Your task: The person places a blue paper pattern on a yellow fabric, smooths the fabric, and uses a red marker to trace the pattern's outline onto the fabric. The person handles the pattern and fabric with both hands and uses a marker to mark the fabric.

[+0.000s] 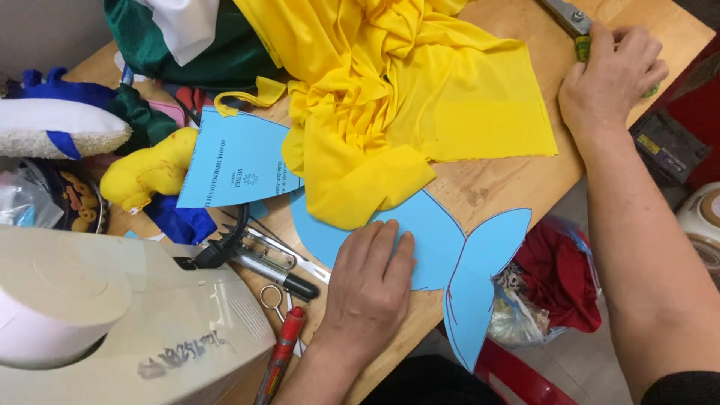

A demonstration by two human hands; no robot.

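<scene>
My left hand (369,279) lies flat, fingers together, pressing on a light blue paper pattern (459,255) shaped like a fish body with a tail that hangs over the table's near edge. Yellow fabric (405,97) is heaped over the pattern's upper part. My right hand (609,75) is at the far right of the wooden table (495,184), closed around the green handles of large metal scissors (571,19). A second blue paper piece (238,161) lies left of the yellow cloth.
A white sewing machine (142,322) fills the lower left. Beside it lie a black marker (281,276), small scissors (274,298) and a red pen (279,358). Green, white and blue cloth and a yellow stuffed piece (146,171) crowd the left. A bag of red fabric (559,281) sits below the table.
</scene>
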